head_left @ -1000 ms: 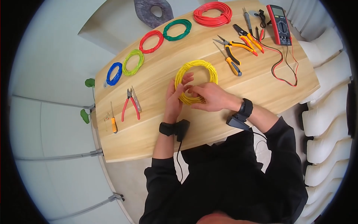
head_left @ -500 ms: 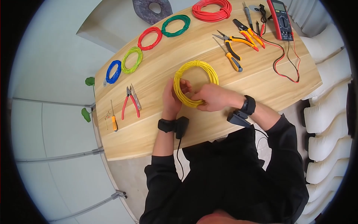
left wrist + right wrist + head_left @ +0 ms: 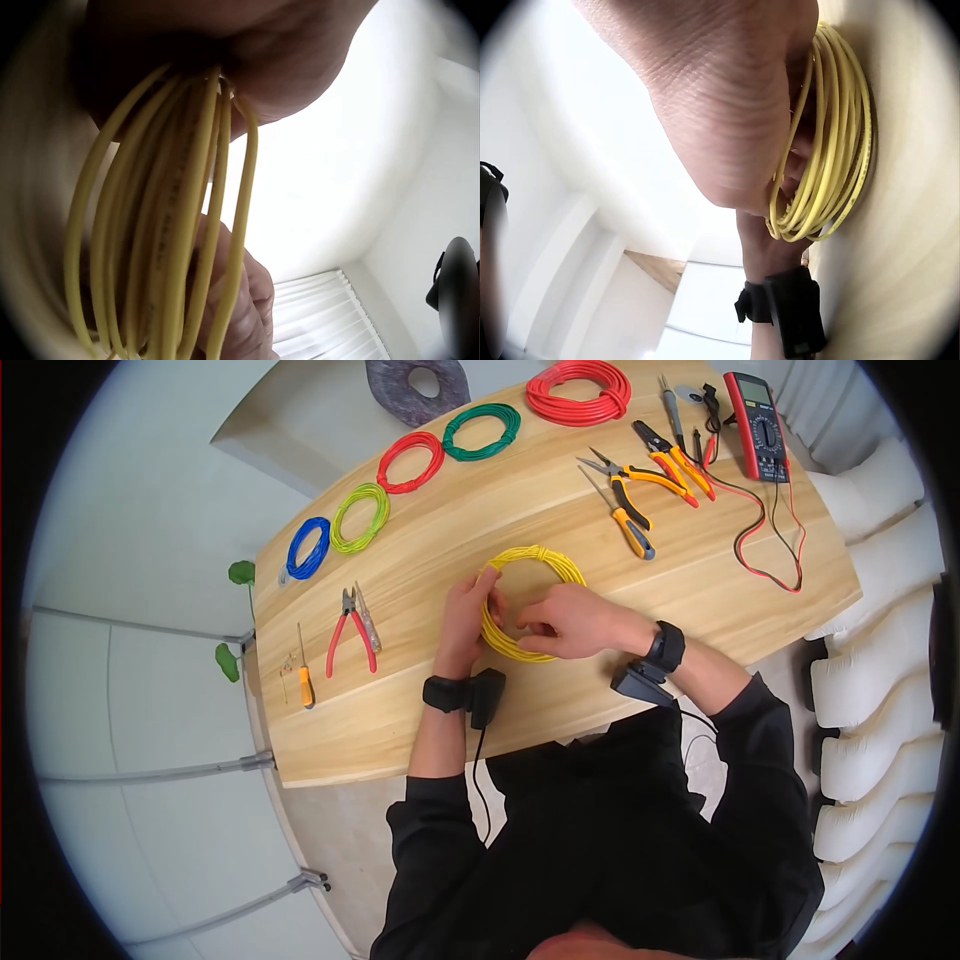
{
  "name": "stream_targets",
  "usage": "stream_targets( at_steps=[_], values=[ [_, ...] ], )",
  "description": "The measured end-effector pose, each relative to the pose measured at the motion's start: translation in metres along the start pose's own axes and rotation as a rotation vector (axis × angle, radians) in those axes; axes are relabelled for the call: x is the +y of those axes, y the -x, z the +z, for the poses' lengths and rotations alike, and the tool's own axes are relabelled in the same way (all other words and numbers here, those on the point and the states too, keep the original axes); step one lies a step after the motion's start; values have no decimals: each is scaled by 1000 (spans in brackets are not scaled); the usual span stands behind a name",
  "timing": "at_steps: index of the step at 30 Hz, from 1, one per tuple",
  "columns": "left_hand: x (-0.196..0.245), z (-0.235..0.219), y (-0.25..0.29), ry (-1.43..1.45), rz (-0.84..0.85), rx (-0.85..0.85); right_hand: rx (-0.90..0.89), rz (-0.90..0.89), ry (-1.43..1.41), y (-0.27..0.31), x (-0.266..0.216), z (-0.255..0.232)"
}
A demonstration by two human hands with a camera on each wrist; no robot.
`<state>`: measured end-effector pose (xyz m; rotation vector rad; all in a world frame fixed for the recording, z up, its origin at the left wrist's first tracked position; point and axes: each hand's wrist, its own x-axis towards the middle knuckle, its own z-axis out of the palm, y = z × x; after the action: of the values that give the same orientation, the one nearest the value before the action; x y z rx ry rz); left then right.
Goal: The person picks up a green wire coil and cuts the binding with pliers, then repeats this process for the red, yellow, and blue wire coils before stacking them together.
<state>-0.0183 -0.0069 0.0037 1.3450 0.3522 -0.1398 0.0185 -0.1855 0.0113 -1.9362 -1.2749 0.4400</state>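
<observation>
Yellow wire coil (image 3: pixel 563 563) lies between our two hands, over the near middle of the tabletop (image 3: pixel 420 715), though we cannot tell whether it touches the wood. We grip its left side with the fingers of our left hand (image 3: pixel 464 622), while those of our right hand (image 3: pixel 574 622) curl round its right side; red-handled cutters (image 3: pixel 336 646) rest well apart, to our left.

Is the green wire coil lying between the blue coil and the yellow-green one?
No, the green coil lies between the smaller red coil and the larger red coil.
</observation>
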Motion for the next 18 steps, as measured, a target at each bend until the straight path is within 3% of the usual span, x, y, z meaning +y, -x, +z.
stream_targets(
  at_steps=[5,10,13,18],
  values=[
    [-3,-3,-3,-131,46,53,22,-17,89,-3,3,1],
    [-2,-9,-3,-222,50,-8,52,-19,81,-4,6,4],
    [0,-8,-3,-183,86,19,132,-93,96,-6,9,7],
    [1,-19,-9,-109,74,59,217,-20,28,-7,10,7]
  ],
)
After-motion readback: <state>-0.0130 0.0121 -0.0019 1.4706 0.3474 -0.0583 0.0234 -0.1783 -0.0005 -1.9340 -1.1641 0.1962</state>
